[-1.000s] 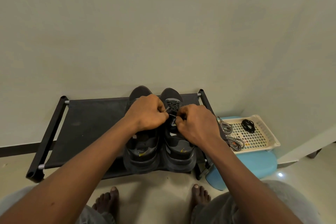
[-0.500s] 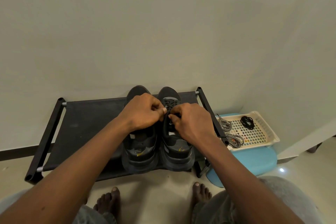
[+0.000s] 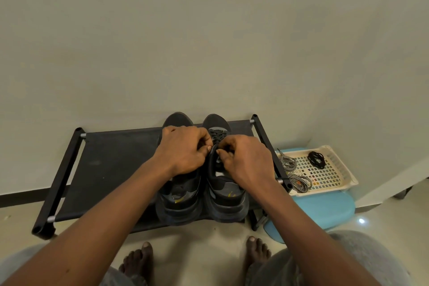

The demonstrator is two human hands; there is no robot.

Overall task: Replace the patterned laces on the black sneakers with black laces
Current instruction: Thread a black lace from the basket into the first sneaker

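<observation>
Just below the fingers (image 3: 205, 146), the black sneakers (image 3: 180, 195) stand heels-near on the bench (image 3: 111, 165). The left hand (image 3: 183, 151) and right hand (image 3: 246, 160) meet, fingers curled, pinching the black lace (image 3: 217, 134) at the right-side sneaker's tongue. Right of the fingers, patterned laces (image 3: 299, 182) lie in a tray (image 3: 343, 169).

Rack w/ sneaker pair at wall, tray on stool to its right.
Rack (image 3: 111, 165) on floor (image 3: 209, 237), back edge at wall (image 3: 209, 53). L sneaker (image 3: 178, 199) & R sneaker (image 3: 226, 197) side by side, touching, on rack's right half, toes twd wall, heels at front edge. Left hand (image 3: 183, 151) over L sneaker, right hand (image 3: 246, 160) over R sneaker; both meet at threaded lace (image 3: 217, 134) on R sneaker, fingers pinching it. Stool (image 3: 325, 206) just right of rack, tray (image 3: 346, 169) on top. In tray: 2 loose lace bundles (image 3: 287, 162) along left side, one behind the other; small lace coil (image 3: 316, 159) mid-tray, twd back. Feet (image 3: 139, 260) on floor in front of rack.
</observation>
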